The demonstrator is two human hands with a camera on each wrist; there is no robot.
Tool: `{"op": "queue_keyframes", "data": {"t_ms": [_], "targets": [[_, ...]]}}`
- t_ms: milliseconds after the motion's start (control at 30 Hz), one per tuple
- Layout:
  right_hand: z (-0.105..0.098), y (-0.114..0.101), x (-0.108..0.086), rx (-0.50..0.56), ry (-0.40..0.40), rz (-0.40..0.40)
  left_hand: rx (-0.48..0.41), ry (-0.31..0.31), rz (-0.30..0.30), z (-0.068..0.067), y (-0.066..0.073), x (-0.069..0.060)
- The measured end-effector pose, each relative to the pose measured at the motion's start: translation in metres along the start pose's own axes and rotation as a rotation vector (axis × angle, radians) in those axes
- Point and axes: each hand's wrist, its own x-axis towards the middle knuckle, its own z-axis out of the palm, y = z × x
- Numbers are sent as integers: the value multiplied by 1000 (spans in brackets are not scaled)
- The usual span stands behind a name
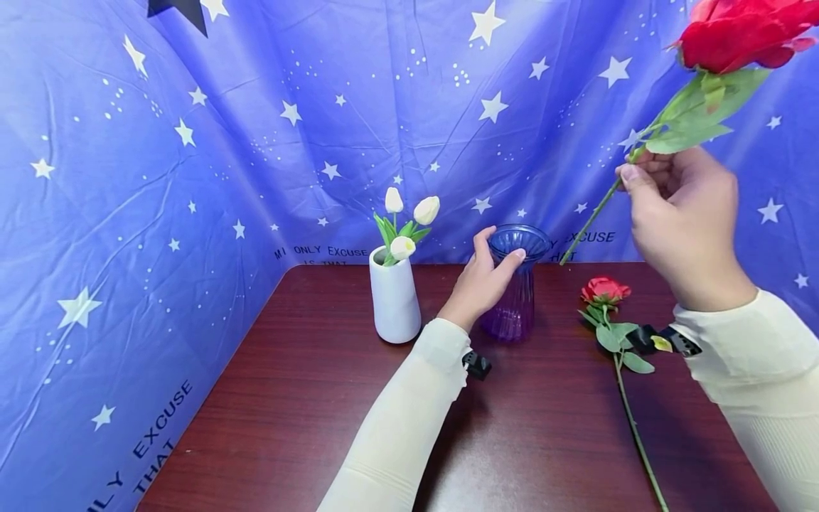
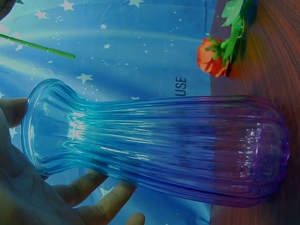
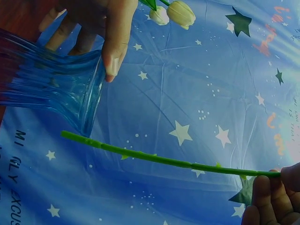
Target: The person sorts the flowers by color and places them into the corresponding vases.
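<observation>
My left hand [image 1: 478, 286] holds the flared rim of a ribbed glass vase [image 1: 520, 306], blue at the top and purple at the base, which stands upright on the table. In the left wrist view the thumb lies at the vase's [image 2: 164, 140] rim and other fingers along its side. Up at the right, my right hand [image 1: 692, 217] pinches the green stem of a red rose [image 1: 742, 39] between thumb and fingers. The bloom points up and right. In the right wrist view the bare end of the stem [image 3: 159, 158] is beside the vase's mouth, outside it.
Another red rose [image 1: 604, 291] lies on the dark red-brown table [image 1: 307, 398], right of the glass vase. To the left stands a white vase [image 1: 395, 306] with white tulips [image 1: 426, 210]. A blue star-patterned cloth [image 1: 358, 92] hangs behind and at the sides.
</observation>
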Motion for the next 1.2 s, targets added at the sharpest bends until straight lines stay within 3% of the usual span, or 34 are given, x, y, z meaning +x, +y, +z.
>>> {"op": "queue_keyframes", "data": {"t_ms": [867,1200], "targets": [[9,-9,2,115,48,-68,18,-5,-3,1,2,0],[21,-1,-3,31,5,-66,9,-1,0,0,0,0]]}}
